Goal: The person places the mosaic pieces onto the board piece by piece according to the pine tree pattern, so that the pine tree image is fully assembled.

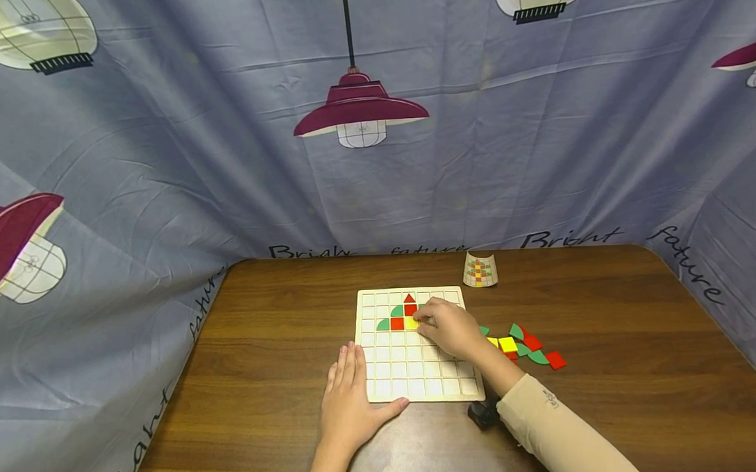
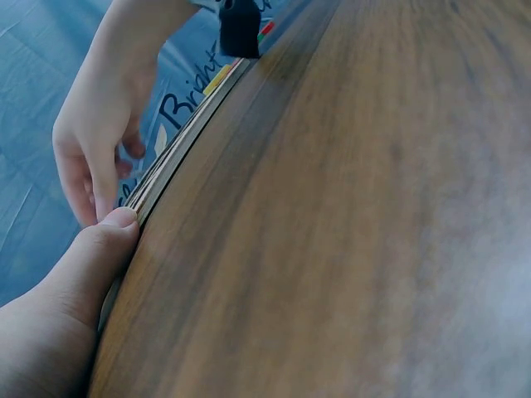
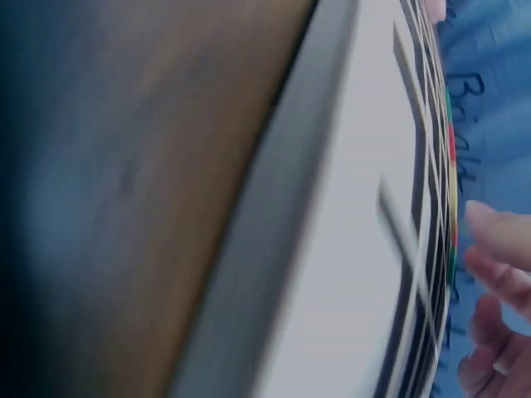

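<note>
A pale gridded board (image 1: 414,370) lies flat on the table. On it, a red triangle (image 1: 409,299) sits above a red square (image 1: 410,310), with green quarter-round pieces (image 1: 383,325) stepping down to the left. One yellow square (image 1: 410,323) lies beside another red square (image 1: 397,324). My right hand (image 1: 448,329) is over the board, fingertips close by the yellow square; no piece shows between thumb and fingers in the right wrist view. My left hand (image 1: 349,404) rests at the lower left corner, straight fingers along the left edge, thumb at the front edge. The right hand partly hides another green piece.
Loose red, green and yellow pieces (image 1: 537,357) lie right of the board, some behind the right forearm. A curved pattern card (image 1: 480,270) stands behind the board's right corner. A black object (image 1: 482,414) is near the right wrist. A printed curtain (image 1: 376,194) surrounds the table.
</note>
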Available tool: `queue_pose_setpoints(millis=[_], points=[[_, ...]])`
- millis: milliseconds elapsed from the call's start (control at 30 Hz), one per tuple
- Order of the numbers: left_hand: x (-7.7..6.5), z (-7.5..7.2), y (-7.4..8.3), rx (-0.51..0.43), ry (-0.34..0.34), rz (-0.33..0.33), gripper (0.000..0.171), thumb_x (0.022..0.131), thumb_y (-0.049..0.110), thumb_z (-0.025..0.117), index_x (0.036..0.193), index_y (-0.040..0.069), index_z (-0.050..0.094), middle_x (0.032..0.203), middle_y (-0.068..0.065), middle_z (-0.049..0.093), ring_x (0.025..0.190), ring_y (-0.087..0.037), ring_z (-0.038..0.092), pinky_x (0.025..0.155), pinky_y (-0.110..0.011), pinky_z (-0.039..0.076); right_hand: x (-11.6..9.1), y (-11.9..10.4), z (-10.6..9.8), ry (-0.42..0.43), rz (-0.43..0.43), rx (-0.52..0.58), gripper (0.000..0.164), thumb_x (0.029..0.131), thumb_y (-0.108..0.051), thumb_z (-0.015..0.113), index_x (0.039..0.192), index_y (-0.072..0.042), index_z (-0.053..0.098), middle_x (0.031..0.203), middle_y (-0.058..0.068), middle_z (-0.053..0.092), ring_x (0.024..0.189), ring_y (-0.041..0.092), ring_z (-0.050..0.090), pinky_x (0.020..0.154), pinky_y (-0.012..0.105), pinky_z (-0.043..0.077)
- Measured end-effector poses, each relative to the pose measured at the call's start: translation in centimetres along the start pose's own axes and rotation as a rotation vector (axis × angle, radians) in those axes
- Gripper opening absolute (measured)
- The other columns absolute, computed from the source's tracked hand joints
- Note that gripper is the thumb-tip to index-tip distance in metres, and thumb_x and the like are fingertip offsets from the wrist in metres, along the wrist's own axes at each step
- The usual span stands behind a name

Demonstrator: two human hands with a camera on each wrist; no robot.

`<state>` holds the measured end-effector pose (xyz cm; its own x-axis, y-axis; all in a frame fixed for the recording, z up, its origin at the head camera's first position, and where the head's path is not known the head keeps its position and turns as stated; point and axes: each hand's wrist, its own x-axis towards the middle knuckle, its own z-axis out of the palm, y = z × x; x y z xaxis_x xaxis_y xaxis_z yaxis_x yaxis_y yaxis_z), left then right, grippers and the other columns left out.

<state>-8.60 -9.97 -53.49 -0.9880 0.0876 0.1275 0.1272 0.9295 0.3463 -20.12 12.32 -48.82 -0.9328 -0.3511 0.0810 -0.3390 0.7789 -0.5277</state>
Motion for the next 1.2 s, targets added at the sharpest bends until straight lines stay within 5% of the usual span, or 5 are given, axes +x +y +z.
queue_pose_setpoints(millis=[133, 367, 500, 867, 1200], points=[[0.0, 0.0, 0.0, 0.000, -0.003, -0.003, 0.127, 0.070, 0.092, 0.050, 0.156, 0.002, 0.025, 0.165, -0.013, 0.023, 0.154, -0.028, 0.019, 0.125, -0.048, 0.021, -1.0, 1.5, -2.1, 0.021, 0.027, 0.034, 0.028, 0.092, -0.021, 0.071, 0.120, -0.015, 0.071, 0.110, -0.001, 0.069, 0.090, 0.017, 0.065, 0.072, 0.034, 0.052], [-0.1, 0.1, -0.1, 0.013, -0.003, -0.004, 0.127, 0.070, 0.093, 0.048, 0.157, 0.003, 0.024, 0.165, -0.012, 0.022, 0.154, -0.028, 0.018, 0.125, -0.048, 0.021, -3.6, 6.3, -6.0, 0.046, 0.069, 0.061, 0.031, 0.094, -0.014, 0.067, 0.124, -0.007, 0.067, 0.112, 0.008, 0.069, 0.104, 0.028, 0.065, 0.087, 0.049, 0.055], [-0.1, 0.1, -0.1, 0.012, 0.002, -0.003, 0.127, 0.070, 0.092, 0.048, 0.157, 0.003, 0.025, 0.165, -0.012, 0.021, 0.154, -0.028, 0.018, 0.125, -0.048, 0.021, -5.3, 8.3, -7.4, 0.051, 0.085, 0.022, 0.030, 0.092, -0.013, 0.069, 0.122, -0.006, 0.068, 0.108, 0.007, 0.068, 0.101, 0.028, 0.065, 0.083, 0.048, 0.055], [0.0, 0.2, 0.0, 0.005, 0.008, 0.007, 0.126, 0.071, 0.092, 0.049, 0.157, 0.003, 0.025, 0.165, -0.012, 0.022, 0.154, -0.027, 0.019, 0.124, -0.048, 0.022, -10.6, 10.2, -7.4, 0.004, 0.023, -0.024, 0.024, 0.084, -0.026, 0.080, 0.106, -0.020, 0.072, 0.102, -0.009, 0.068, 0.093, 0.011, 0.063, 0.078, 0.031, 0.054], [0.0, 0.2, 0.0, 0.012, 0.019, 0.009, 0.126, 0.070, 0.092, 0.048, 0.156, 0.003, 0.027, 0.165, -0.012, 0.024, 0.154, -0.027, 0.021, 0.124, -0.047, 0.023, -12.1, 9.8, -6.8, -0.068, -0.008, -0.045, 0.023, 0.079, -0.038, 0.082, 0.096, -0.028, 0.070, 0.095, -0.016, 0.063, 0.090, 0.004, 0.061, 0.076, 0.028, 0.054]])
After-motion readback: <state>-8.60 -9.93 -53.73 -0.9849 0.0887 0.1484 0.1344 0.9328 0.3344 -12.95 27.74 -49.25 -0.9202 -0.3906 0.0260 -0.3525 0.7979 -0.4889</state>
